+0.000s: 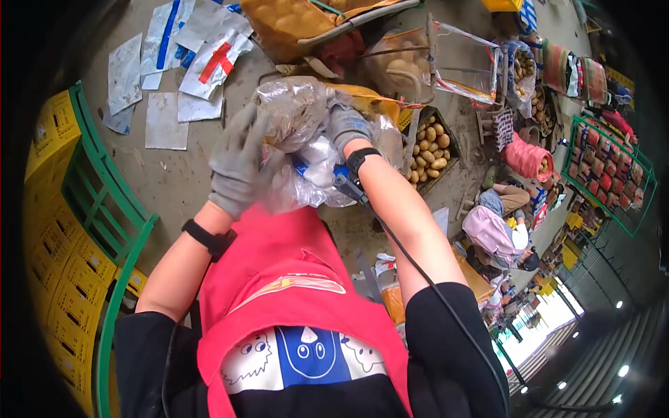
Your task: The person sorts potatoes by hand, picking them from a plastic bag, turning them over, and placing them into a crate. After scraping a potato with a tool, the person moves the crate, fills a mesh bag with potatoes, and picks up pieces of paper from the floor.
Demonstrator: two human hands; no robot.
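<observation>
My left hand [239, 164], in a grey glove, is at the left side of a bundle of clear plastic bags [293, 111]. Its fingers are stretched out and apart, slightly smeared by motion, overlapping the plastic. In a matching glove, my right hand [347, 128] has its fingers curled into the plastic on the bundle's right side, fingertips partly hidden. The upper part of the bundle looks brownish and dirty. White and blue pieces [318, 164] show through lower down, close in front of my red apron [279, 244].
Yellow crates [59, 279] stand behind a green metal frame [111, 167] on the left. Flattened sheets [167, 120] lie on the floor. Potatoes fill a crate [453, 155] at right, near a seated person [491, 233]. An orange sack of potatoes [286, 24] lies ahead.
</observation>
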